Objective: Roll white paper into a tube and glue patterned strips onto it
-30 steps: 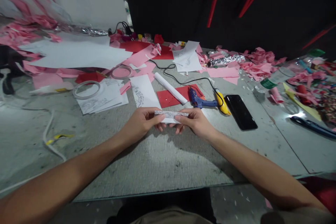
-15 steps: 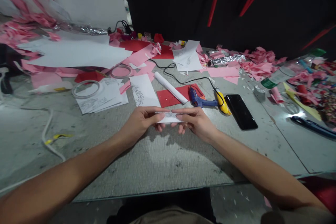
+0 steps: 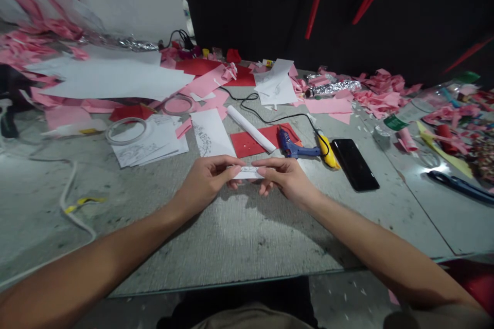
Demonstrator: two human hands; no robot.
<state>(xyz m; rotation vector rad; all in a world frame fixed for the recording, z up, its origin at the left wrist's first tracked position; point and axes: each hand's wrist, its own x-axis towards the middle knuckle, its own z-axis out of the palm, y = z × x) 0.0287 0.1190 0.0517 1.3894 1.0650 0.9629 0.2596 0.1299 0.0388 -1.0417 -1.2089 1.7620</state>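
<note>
A small white paper piece (image 3: 248,172) with a grey printed pattern is held level above the table's near half. My left hand (image 3: 206,180) pinches its left end between thumb and fingers. Its right end is gripped the same way by my right hand (image 3: 291,177). Just beyond the hands lie a white printed sheet (image 3: 211,132), a white paper roll (image 3: 250,128) and a red sheet (image 3: 243,145) partly under the roll. To the right of these rests a blue glue gun (image 3: 299,149).
A black phone (image 3: 355,164) and a yellow-handled tool (image 3: 328,150) lie right of the hands. Printed sheets (image 3: 154,141) with a tape ring (image 3: 126,131) sit left. Pink scraps (image 3: 380,93) line the back; a white cable (image 3: 69,190) crosses the left side.
The paper piece has tilted slightly, showing more of its printed pattern. The fingers of both hands have shifted a little along it.
</note>
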